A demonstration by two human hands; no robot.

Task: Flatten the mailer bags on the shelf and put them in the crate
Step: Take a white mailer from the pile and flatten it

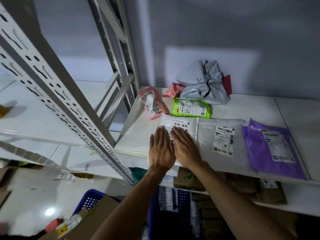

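- Your left hand (pixel 160 151) and right hand (pixel 186 146) lay side by side, palms down, fingers straight, gripping nothing; you pressed the white mailer bag (pixel 180 125) flat against the shelf (pixel 285 108), likely to push air out
- Beside it lay a clear mailer (pixel 223 135) and a purple mailer (pixel 270 146), already flat
- Below, the blue crate (pixel 90 200) waited

Pretty dim overall, with a pale lit patch on the wall (pixel 211 66) at upper right, glare on the floor (pixel 50 211) at lower left, wide-angle bending of the shelf post (pixel 57 94), and smeary blur along the left edge.
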